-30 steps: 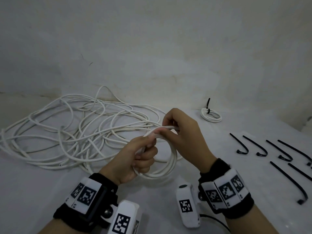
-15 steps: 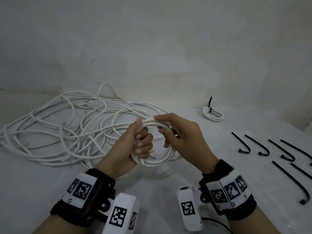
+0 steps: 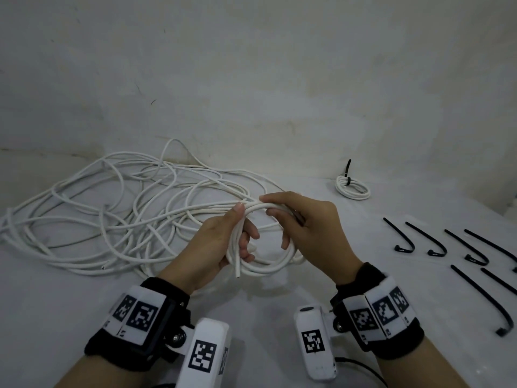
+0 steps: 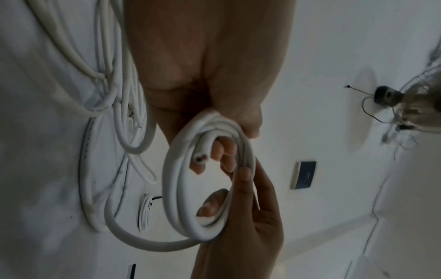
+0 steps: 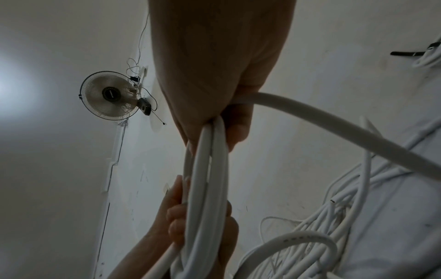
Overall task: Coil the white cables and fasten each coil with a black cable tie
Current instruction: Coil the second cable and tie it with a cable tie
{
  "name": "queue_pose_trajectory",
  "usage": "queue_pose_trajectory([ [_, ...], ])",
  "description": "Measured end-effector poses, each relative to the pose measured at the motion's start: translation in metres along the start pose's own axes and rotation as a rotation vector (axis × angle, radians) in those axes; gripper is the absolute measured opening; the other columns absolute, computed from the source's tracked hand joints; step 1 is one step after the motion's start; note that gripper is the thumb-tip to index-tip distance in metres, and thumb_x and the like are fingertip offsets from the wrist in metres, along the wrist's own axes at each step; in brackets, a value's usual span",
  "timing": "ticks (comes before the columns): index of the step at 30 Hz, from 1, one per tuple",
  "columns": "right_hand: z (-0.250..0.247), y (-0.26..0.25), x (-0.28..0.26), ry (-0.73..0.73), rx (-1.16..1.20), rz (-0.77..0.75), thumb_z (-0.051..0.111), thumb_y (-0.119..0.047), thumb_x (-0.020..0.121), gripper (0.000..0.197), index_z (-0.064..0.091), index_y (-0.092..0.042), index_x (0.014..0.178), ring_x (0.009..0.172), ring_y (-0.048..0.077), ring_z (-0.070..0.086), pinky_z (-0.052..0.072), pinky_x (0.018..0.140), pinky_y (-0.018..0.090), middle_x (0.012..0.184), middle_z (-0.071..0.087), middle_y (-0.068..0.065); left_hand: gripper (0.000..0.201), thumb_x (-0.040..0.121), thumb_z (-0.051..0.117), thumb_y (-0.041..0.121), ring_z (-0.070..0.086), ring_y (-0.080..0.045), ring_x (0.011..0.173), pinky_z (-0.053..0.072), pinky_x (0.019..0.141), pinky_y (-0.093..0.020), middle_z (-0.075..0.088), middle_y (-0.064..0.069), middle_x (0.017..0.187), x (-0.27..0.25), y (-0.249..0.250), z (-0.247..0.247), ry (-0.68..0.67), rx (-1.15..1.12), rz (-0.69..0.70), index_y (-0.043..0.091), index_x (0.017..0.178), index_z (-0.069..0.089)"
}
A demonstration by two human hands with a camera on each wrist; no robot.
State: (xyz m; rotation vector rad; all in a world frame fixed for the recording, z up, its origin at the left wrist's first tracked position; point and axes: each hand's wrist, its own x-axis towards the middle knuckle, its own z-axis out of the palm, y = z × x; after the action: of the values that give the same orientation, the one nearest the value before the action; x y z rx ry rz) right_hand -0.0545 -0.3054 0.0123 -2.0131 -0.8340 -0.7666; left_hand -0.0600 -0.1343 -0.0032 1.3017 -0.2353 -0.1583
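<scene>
I hold a small coil of white cable (image 3: 260, 264) in the air above the bench, a few loops thick, with its cut end (image 3: 237, 274) sticking out at the lower left. Its free part runs into the loose tangle of white cable (image 3: 117, 217) lying on the bench to the left. Far right, one finished coil (image 3: 353, 189) carries a black tie, and several loose black cable ties (image 3: 475, 292) lie on the bench.

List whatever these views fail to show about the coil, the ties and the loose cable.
- Turns in the coil: head view, left hand and right hand cover parts; count unclear.
- Black cable ties: head view, right edge cuts some off; total unknown.
- Loose cable pile: strands overlap; number of separate cables unreadable.
- Finished coil: too small to judge the tie's tightness.
</scene>
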Motion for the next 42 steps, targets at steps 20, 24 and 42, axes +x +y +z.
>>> queue_pose_trajectory([
  [20,0.002,0.003,-0.003,0.026,0.139,0.091,0.064,-0.009,0.088,0.024,0.07,-0.015,0.11,0.043,0.01,0.056,0.046,0.051,0.019,0.071,0.067,0.0,0.016,0.082,0.062,0.022,0.061,-0.014,0.047,0.05,0.048,-0.026,0.066,-0.004,0.062,0.003,-0.003,-0.006,0.081,0.176,0.279,0.008,0.088,0.066],
  [24,0.002,0.001,-0.003,0.123,0.166,0.129,0.063,-0.012,0.088,0.022,0.07,-0.017,0.108,0.041,0.009,0.055,0.044,0.05,0.017,0.072,0.068,-0.004,0.038,0.092,0.047,0.043,0.06,-0.014,0.054,0.048,0.067,-0.037,0.062,-0.001,0.059,0.002,-0.006,-0.005,-0.105,0.225,0.186,0.009,0.084,0.062],
  [42,0.002,-0.009,-0.003,0.065,0.309,0.273,0.062,-0.018,0.087,0.018,0.071,-0.014,0.102,0.038,0.013,0.054,0.045,0.044,0.024,0.076,0.071,0.006,0.05,0.071,0.075,0.05,0.046,-0.009,0.048,0.05,0.057,-0.026,0.046,0.002,0.06,0.006,-0.005,-0.02,-0.464,-0.343,-0.022,0.009,0.097,0.068],
])
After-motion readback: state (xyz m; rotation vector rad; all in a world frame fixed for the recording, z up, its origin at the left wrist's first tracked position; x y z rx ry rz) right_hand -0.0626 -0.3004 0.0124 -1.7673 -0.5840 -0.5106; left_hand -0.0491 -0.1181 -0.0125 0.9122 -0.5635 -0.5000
